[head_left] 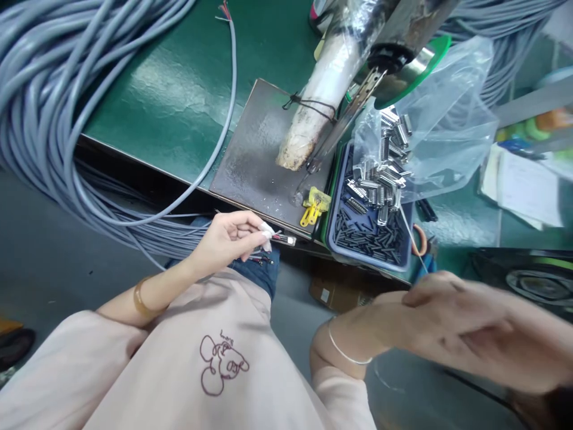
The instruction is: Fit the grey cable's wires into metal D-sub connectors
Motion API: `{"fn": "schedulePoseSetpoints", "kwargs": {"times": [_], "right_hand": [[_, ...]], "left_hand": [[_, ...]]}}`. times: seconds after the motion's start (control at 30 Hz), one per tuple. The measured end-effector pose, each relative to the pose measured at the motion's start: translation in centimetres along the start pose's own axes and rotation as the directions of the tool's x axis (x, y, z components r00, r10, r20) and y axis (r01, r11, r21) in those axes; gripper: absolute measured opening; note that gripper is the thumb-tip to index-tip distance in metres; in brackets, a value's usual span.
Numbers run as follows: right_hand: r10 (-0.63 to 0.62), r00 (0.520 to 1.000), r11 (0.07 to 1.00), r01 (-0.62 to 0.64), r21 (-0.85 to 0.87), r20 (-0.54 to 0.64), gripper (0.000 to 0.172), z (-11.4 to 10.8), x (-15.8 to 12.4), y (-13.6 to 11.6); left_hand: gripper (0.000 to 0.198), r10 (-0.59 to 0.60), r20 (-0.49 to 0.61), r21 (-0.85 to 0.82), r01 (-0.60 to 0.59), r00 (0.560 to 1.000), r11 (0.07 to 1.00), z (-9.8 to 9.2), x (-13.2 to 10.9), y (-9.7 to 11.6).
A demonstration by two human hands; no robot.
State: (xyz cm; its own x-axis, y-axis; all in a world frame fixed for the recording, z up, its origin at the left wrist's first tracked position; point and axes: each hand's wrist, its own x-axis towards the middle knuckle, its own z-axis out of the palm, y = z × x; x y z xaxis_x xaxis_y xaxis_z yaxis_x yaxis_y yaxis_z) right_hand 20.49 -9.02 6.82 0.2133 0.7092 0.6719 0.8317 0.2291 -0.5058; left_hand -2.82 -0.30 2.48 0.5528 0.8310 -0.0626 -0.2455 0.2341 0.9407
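Blue tray [367, 263]: metal connectors [381, 192] inside. Left of tray: yellow clip [313, 209], left hand [236, 236] pinching wires [279, 237], gray cable coil [38, 89]. Nearer than tray, rightward: right hand [470, 325], blurred.

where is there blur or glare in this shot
Head view: the right grip is smeared, probably by motion, while the left grip looks clearer; head view: pale glare on the green tabletop; head view: papers at right look soft.

1. I see a green bench [179, 89] stretching across my view.
2. On its left, a grey cable coil [54, 77] spills over the edge.
3. I find a dark plate [250, 155] at the front.
4. Just right, a blue tray [371, 261].
5. Papers [521, 188] lie farther right.
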Motion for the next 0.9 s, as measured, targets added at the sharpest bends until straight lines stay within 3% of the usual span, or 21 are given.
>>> {"fn": "schedulePoseSetpoints", "kwargs": {"times": [0.07, 0.1, 0.13, 0.2, 0.3, 0.43, 0.5, 0.53, 0.6, 0.7, 0.77, 0.83, 0.9], "right_hand": [[-0.071, 0.984, 0.988, 0.047, -0.146, -0.161, 0.025, 0.4, 0.9, 1.1], [-0.108, 0.992, 0.97, 0.09, -0.226, -0.068, 0.019, 0.9, 1.4, 2.0], [-0.05, 0.993, 0.947, 0.081, -0.311, 0.106, 0.014, 1.5, 1.9, 2.9], [-0.023, 0.969, 0.95, 0.097, -0.297, 0.244, 0.013, 2.4, 2.6, 5.0], [0.188, 0.92, 0.964, -0.106, -0.244, 0.344, 0.012, 3.0, 3.4, 6.9], [0.454, 0.762, 0.89, -0.36, -0.281, 0.463, 0.016, 3.1, 4.5, 6.2], [0.548, 0.701, 0.836, -0.439, -0.33, 0.456, 0.016, 3.1, 5.0, 5.3], [0.583, 0.698, 0.811, -0.462, -0.359, 0.417, 0.016, 3.0, 5.1, 5.0], [0.58, 0.761, 0.801, -0.469, -0.371, 0.291, 0.017, 2.8, 4.8, 4.5], [0.388, 0.92, 0.9, -0.365, -0.236, 0.057, 0.024, 2.3, 3.5, 3.6], [0.289, 0.955, 0.948, -0.295, -0.121, -0.063, 0.023, 2.1, 2.3, 2.6], [0.257, 0.965, 0.966, -0.255, 0.029, -0.045, 0.012, 2.4, 1.1, 1.1], [0.209, 0.975, 0.955, -0.22, 0.197, 0.077, 0.002, 3.1, 0.1, -0.4]], "left_hand": [[0.011, 0.02, -0.026, -0.037, -0.021, 0.999, 0.999, -0.1, 0.1, 0.1], [0.011, 0.027, -0.02, -0.064, -0.029, 0.999, 0.998, -0.1, 0.2, 0.0], [0.01, 0.035, -0.008, -0.092, -0.035, 0.999, 0.995, 0.0, 0.3, -0.1], [0.008, 0.061, 0.024, -0.139, -0.057, 0.998, 0.989, 0.0, 0.5, -0.5], [0.009, 0.082, 0.045, -0.156, -0.074, 0.996, 0.985, 0.0, 0.6, -1.3], [0.019, 0.073, 0.062, -0.171, -0.061, 0.995, 0.983, 0.0, 0.4, -1.7], [0.021, 0.09, 0.058, -0.175, -0.078, 0.994, 0.981, 0.0, 0.4, -1.8], [0.021, 0.096, 0.046, -0.167, -0.087, 0.994, 0.982, 0.0, 0.4, -1.8], [0.02, 0.096, 0.016, -0.143, -0.093, 0.995, 0.985, 0.2, 0.5, -1.7], [0.02, 0.106, -0.033, -0.097, -0.108, 0.994, 0.989, 0.4, 0.7, -1.6], [0.018, 0.139, -0.052, -0.045, -0.142, 0.989, 0.989, 0.6, 0.8, -1.5], [0.017, 0.182, -0.066, 0.01, -0.181, 0.981, 0.983, 0.8, 0.8, -1.3], [0.016, 0.204, -0.079, 0.056, -0.2, 0.976, 0.978, 1.0, 0.7, -1.2]]}}
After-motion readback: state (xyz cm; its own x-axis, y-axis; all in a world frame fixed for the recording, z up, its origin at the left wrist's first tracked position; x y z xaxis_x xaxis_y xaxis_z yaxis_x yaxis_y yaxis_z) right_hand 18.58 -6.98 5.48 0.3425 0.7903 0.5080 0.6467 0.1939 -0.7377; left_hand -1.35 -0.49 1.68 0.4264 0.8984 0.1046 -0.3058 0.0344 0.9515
